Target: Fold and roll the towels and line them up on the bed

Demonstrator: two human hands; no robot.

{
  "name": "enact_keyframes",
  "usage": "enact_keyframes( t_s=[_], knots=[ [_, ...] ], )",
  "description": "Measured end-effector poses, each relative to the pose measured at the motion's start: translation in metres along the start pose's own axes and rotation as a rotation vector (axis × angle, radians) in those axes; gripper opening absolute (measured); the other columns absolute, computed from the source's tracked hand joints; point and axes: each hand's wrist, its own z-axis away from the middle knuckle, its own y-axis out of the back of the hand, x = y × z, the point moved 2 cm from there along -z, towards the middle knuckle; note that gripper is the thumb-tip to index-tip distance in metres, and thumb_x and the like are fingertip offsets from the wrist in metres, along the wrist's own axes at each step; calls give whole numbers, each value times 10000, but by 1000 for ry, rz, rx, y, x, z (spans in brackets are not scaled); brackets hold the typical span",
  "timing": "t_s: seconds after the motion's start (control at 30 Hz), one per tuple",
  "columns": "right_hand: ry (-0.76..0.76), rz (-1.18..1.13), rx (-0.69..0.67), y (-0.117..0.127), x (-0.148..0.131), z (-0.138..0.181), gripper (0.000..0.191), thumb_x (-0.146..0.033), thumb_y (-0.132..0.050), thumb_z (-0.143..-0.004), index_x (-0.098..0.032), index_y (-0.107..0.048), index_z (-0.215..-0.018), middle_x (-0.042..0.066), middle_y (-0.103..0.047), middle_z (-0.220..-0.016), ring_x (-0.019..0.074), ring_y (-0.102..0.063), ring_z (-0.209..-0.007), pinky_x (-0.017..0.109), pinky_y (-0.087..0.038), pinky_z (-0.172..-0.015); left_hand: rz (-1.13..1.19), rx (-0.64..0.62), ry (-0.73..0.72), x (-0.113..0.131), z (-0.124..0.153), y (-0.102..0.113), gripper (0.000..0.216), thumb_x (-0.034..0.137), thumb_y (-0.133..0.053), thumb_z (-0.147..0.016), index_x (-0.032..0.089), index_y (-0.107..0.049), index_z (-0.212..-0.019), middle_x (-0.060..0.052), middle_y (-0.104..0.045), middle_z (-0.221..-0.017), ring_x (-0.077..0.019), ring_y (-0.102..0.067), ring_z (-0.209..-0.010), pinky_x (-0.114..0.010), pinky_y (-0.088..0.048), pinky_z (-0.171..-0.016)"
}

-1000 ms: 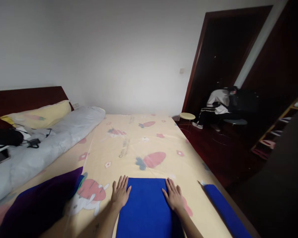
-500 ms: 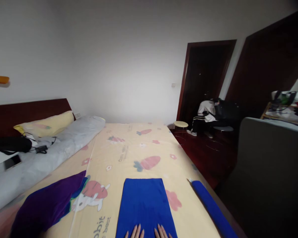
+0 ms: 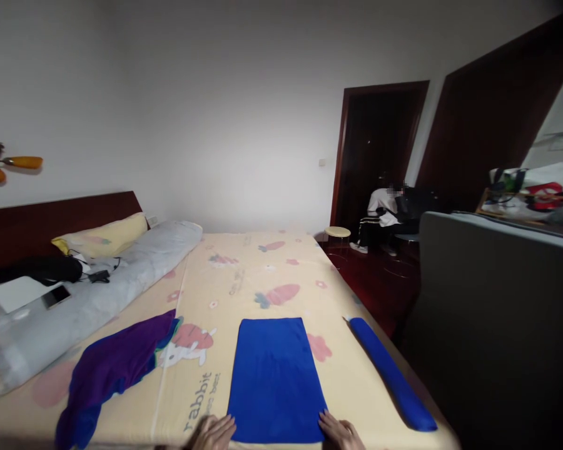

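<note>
A flat blue cloth (image 3: pixel 276 378), a neat rectangle, lies on the bed in front of me. At its near left edge, the closed fingers of my left hand (image 3: pixel 213 432) overlap the border; the thumb is hidden. Opposite, my right hand (image 3: pixel 341 432) has its fingers closed over the near right edge, thumb also out of sight. The cloth stays flat between both hands. To the left rests a crumpled purple and blue cloth (image 3: pixel 117 365). A long, narrow blue fabric roll (image 3: pixel 389 372) lies on the right, near the bed's side.
The bed sheet (image 3: pixel 244 275) has carrot and rabbit prints. A grey bundle (image 3: pixel 136 290) lies along the headboard side, with a phone (image 3: pixel 56 296) and black cables. A dark panel (image 3: pixel 488 325) stands at right. Beyond, a person (image 3: pixel 382 209) sits near a round stool (image 3: pixel 338 232).
My hands have moved apart, from lying flat on the blue cloth to its near left and right edges. The view has shifted, showing more of the bed's near side.
</note>
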Motion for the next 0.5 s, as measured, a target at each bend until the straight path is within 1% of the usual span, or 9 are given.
enact_keyframes(
  t_s=[0.1, 0.2, 0.23, 0.3, 0.4, 0.43, 0.5],
  knots=[
    [-23, -51, -19, 12, -4, -3, 416, -337, -557, -764, -388, -654, -1166, -16, -618, -1283, 263, -567, -1220, 409, -478, -985, 66, -29, 89, 9, -2, 21, 634, 79, -448, -789, 487, -546, -1264, 113, -682, -1228, -171, -659, -1095, -325, -538, -946],
    [-36, -92, 29, 14, -6, -2, 374, -381, -566, -759, -346, -695, -1108, 33, -676, -1220, 289, -605, -1169, 431, -472, -982, 100, 21, 229, 21, -3, 38, 522, 70, -431, -794, 417, -671, -1102, 53, -747, -1082, -185, -668, -1015, -317, -534, -892],
    [-36, -114, 71, 14, -6, -1, 353, -395, -566, -761, -341, -707, -1080, 44, -698, -1184, 290, -624, -1137, 429, -479, -971, 105, 44, 264, 24, -4, 43, 495, 59, -427, -786, 389, -693, -1043, 36, -753, -1025, -185, -668, -979, -309, -530, -869],
    [-31, -175, 196, 15, -7, 0, 316, -426, -543, -786, -330, -722, -1029, 62, -733, -1097, 285, -657, -1063, 428, -498, -944, 119, 67, 308, 28, -7, 53, 442, 53, -434, -763, 351, -702, -949, 21, -745, -941, -181, -662, -912, -299, -524, -830],
    [-53, -284, 366, 21, -15, -2, 338, -495, -487, -829, -302, -725, -972, 82, -748, -1000, 282, -677, -980, 446, -524, -897, 175, 100, 355, 27, -15, 61, 355, 70, -452, -751, 314, -680, -871, 18, -725, -899, -171, -656, -876, -285, -517, -810],
    [-79, -322, 397, 25, -19, -4, 357, -519, -479, -832, -288, -726, -944, 91, -747, -993, 285, -679, -968, 451, -526, -891, 196, 121, 380, 25, -18, 61, 322, 81, -465, -747, 303, -671, -856, 17, -722, -897, -167, -655, -876, -277, -515, -810],
    [-138, -405, 425, 33, -31, -10, 400, -576, -495, -807, -252, -720, -867, 113, -741, -1014, 302, -674, -975, 451, -522, -894, 206, 183, 497, 19, -24, 59, 227, 127, -522, -735, 292, -660, -809, 26, -719, -863, -160, -657, -857, -253, -514, -797]
  ],
)
